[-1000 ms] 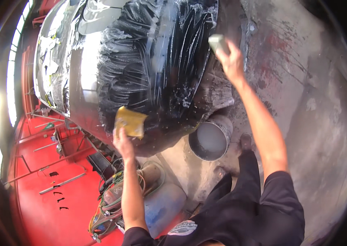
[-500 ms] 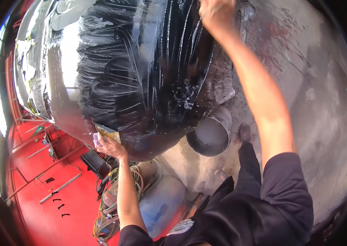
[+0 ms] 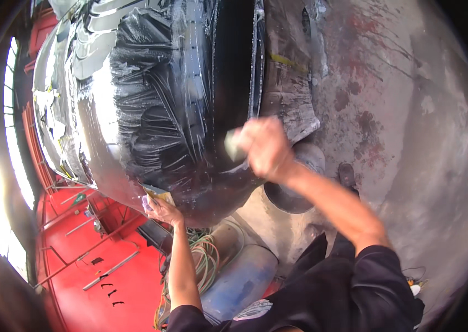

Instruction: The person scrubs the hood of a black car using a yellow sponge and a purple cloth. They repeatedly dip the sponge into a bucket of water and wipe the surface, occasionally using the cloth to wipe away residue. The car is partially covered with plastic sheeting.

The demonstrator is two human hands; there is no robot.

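A large rounded body (image 3: 92, 133), shiny grey at the left, carries wrinkled black plastic film (image 3: 151, 110) over its middle, wet or streaked with white. At its lower left edge my left hand (image 3: 163, 211) is closed on a thin yellowish-brown flat piece (image 3: 159, 194). Something small and purple (image 3: 146, 203) shows at the fingers of that hand. My right hand (image 3: 267, 148) is closed on a pale greenish pad-like piece (image 3: 235, 146), in front of a smooth dark strip of the body. Motion blurs this hand, and whether the piece touches the surface I cannot tell.
Below the body stands a round grey bucket-like container (image 3: 289, 196), partly behind my right forearm. Coiled hoses (image 3: 206, 257) lie beside a blue-grey tank (image 3: 239, 282). Metal bars (image 3: 111, 270) cross the red floor (image 3: 79, 299) at left. Stained concrete (image 3: 405, 166) spreads out at right.
My right hand has come down from the top edge to the body's lower middle, bringing the pale piece into sight. The left hand keeps its grip at the edge. The whole view has shifted slightly.
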